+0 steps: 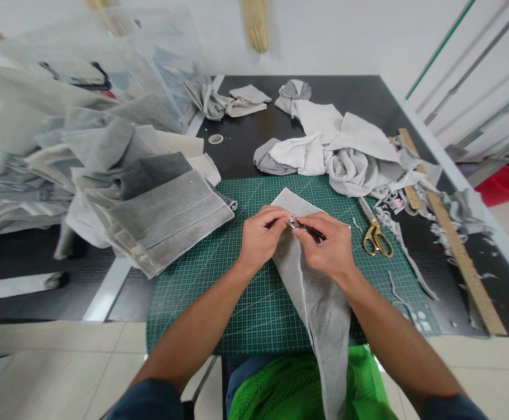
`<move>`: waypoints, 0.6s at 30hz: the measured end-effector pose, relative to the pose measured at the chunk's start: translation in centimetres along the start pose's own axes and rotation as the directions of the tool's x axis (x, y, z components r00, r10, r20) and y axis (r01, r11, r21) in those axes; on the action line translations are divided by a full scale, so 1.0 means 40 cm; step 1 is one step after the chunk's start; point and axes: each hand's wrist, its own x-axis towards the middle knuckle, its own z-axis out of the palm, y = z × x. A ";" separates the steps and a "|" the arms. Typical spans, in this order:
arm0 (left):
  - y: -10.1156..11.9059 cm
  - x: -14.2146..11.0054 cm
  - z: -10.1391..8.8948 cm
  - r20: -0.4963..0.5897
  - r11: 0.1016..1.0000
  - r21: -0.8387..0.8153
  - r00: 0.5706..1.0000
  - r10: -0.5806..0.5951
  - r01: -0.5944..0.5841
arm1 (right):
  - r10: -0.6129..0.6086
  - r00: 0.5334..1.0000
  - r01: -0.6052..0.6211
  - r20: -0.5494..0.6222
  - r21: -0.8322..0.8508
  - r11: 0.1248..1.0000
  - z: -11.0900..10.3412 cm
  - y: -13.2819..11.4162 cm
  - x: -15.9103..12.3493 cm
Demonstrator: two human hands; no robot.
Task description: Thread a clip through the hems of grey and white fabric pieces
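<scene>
A long strip of grey cloth (320, 303) lies over the cutting mat and hangs down across the front edge toward my lap. My left hand (257, 236) is closed, its thumb and fingers pinching the cloth near its upper end. Close beside it, my right hand (328, 244) wraps round a small black-handled tool with a metal tip (295, 223). The tip meets the cloth at my left fingertips; its exact kind is hidden by the fingers. Gold-handled scissors (377, 236) rest on the mat to the right of my right hand.
A green cutting mat (211, 297) covers the table's front. Piled grey cloth (167, 216) stands at the left, with a clear plastic bin (162, 64) behind. White and grey cloth (346, 140) lies at the back. A wooden ruler (460, 251) and scraps lie right; a tape roll (215, 139) sits behind.
</scene>
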 end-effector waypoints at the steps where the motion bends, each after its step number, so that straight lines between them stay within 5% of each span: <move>1: 0.001 0.000 0.000 -0.002 1.000 -0.001 1.000 0.005 -0.005 | 0.004 1.000 -0.004 -0.007 0.003 1.000 0.001 0.000 0.000; 18: 0.006 -0.004 0.003 -0.012 0.997 0.036 0.998 0.069 -0.068 | 0.040 0.999 -0.038 -0.027 0.050 0.998 0.007 -0.004 -0.001</move>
